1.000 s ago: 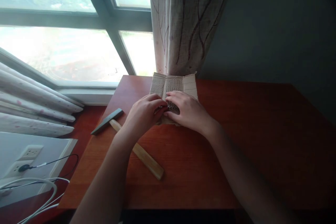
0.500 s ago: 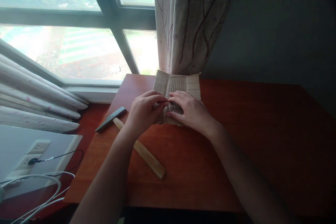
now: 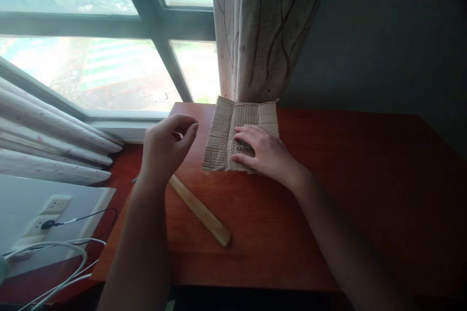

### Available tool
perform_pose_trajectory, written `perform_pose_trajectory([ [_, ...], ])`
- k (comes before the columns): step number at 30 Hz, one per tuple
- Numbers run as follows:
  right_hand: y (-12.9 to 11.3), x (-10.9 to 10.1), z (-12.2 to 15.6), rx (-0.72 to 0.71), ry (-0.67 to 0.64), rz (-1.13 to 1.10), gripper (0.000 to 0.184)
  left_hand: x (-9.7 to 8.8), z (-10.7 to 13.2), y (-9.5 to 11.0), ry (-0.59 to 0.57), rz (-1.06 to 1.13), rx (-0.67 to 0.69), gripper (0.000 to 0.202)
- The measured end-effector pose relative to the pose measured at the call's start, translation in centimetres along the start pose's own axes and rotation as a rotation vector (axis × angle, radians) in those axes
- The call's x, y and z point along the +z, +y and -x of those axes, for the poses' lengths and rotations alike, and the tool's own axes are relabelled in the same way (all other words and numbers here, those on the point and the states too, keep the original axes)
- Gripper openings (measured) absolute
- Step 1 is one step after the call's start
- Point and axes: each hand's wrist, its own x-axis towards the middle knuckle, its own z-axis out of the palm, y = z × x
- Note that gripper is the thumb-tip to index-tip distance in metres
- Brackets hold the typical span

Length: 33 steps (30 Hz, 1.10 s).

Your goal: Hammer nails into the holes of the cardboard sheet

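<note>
A creased piece of cardboard point(image 3: 218, 143) with rows of small dark holes down its middle lies at the far side of the wooden table. My right hand point(image 3: 268, 154) rests flat on its right part, fingers spread. To the left of the cardboard, raised above the table, my left hand point(image 3: 164, 143) is closed in a pinch. A tiny dark thing shows at its fingertips, too small to name. Below the left hand lies a hammer, its wooden handle point(image 3: 200, 211) pointing toward me. The left forearm and hand hide nearly all of the hammer's head.
The reddish wooden table point(image 3: 277, 233) reaches to the dark wall on the right. A window point(image 3: 124, 68) and a patterned curtain point(image 3: 270, 29) stand behind it. At the left are a wall socket point(image 3: 47, 216) with a black plug and several loose white cables point(image 3: 82, 255).
My left hand has moved left, off the cardboard, still pinched, and now covers the hammer's head. The cardboard's left part has come into view. My right hand has stayed in place.
</note>
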Motion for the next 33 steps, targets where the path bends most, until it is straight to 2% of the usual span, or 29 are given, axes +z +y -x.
perform_pose_trajectory([
  [5,0.3,-0.1,0.0,-0.010,0.000,-0.010,0.037,-0.3,-0.5,-2.7,-0.417,-0.437,-0.137,0.021],
  [8,0.4,-0.1,0.0,-0.012,0.005,-0.017,0.036,0.5,-0.5,-3.8,-0.644,-0.537,-0.208,0.021],
  [10,0.5,-0.1,0.0,-0.011,0.006,-0.017,0.036,1.0,-0.4,-4.3,-0.730,-0.550,-0.242,0.020],
  [13,0.5,-0.1,0.0,-0.012,0.004,-0.016,0.037,1.2,-0.3,-4.8,-0.791,-0.558,-0.280,0.019],
  [15,0.5,-0.1,0.0,-0.012,0.002,-0.014,0.038,1.0,-0.3,-4.9,-0.775,-0.548,-0.280,0.021],
  [17,0.5,-0.1,0.0,-0.011,-0.001,-0.010,0.038,0.7,-0.3,-4.6,-0.656,-0.524,-0.237,0.022],
  [18,0.4,-0.1,0.0,-0.010,-0.002,-0.006,0.038,0.6,-0.3,-4.3,-0.541,-0.501,-0.206,0.021],
  [21,0.5,-0.1,0.0,-0.012,-0.004,-0.003,0.036,0.8,-0.1,-2.3,-0.080,-0.312,-0.089,0.018],
  [22,0.5,-0.1,0.1,-0.015,-0.007,-0.005,0.036,1.0,0.1,-1.3,0.036,-0.207,-0.039,0.018],
  [23,0.6,-0.1,0.1,-0.021,-0.012,-0.009,0.037,1.3,0.3,-0.4,0.081,-0.100,0.028,0.018],
  [25,0.7,0.0,0.1,-0.030,-0.023,-0.018,0.038,2.1,0.8,1.4,-0.013,0.039,0.185,0.017],
  [28,0.9,0.1,0.1,-0.033,-0.020,-0.024,0.037,3.3,1.7,2.9,-0.222,-0.004,0.356,0.016],
  [30,0.9,0.1,0.1,-0.036,-0.016,-0.028,0.036,3.9,2.0,3.2,-0.280,-0.061,0.390,0.013],
  [33,0.8,0.0,0.1,-0.039,-0.018,-0.032,0.036,4.3,2.0,2.9,-0.305,-0.060,0.393,0.011],
])
